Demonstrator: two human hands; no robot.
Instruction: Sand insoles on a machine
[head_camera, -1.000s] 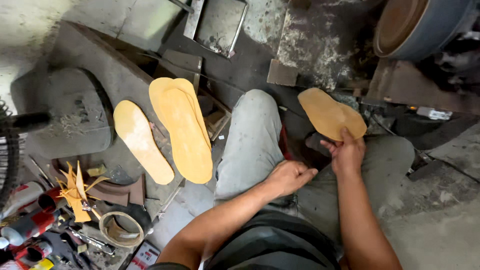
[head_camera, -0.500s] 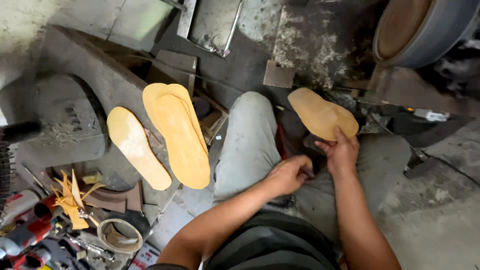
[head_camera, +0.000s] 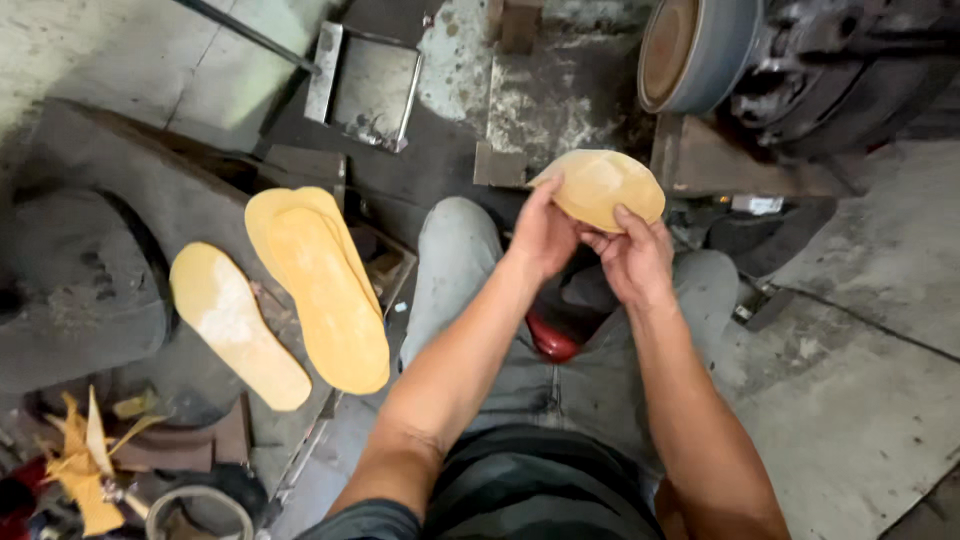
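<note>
Gripping tan leather insole (head_camera: 605, 187) at both edges, left hand (head_camera: 543, 232) and right hand (head_camera: 635, 262) held it raised over knees, face up for inspection. Finished insoles (head_camera: 325, 290) lay apart on dark slab (head_camera: 130, 190), left side.

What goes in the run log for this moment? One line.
hands: left and right both hold sole | lap level | two soles lie left

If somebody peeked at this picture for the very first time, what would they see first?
Probably the tan shoe sole held up in the middle by both hands, the left hand and the right hand gripping its lower edge above the person's knees. Next, the yellow soles lying stacked on the left, with a paler sole beside them.
</note>
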